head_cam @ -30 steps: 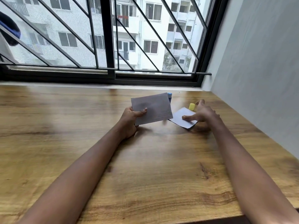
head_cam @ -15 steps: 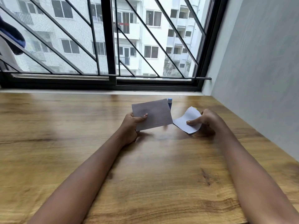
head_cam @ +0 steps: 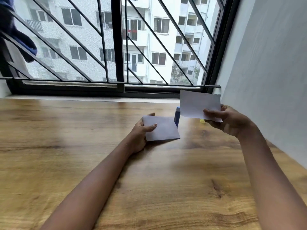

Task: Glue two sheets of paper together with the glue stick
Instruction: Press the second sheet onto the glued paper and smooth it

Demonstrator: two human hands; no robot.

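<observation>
wooden table (head_cam: 66,155) below a barred window (head_cam: 116,47), grey wall (head_cam: 274,72) beside.

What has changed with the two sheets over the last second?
The right hand picked the second sheet off the table and raised it, pinched in its grip. The left hand kept holding the first sheet, and the glue stick stayed standing behind it.

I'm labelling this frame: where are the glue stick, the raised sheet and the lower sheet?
glue stick (head_cam: 177,117), head view, on its blue body.
raised sheet (head_cam: 197,103), head view, middle of its face.
lower sheet (head_cam: 164,129), head view, middle of its face.
</observation>
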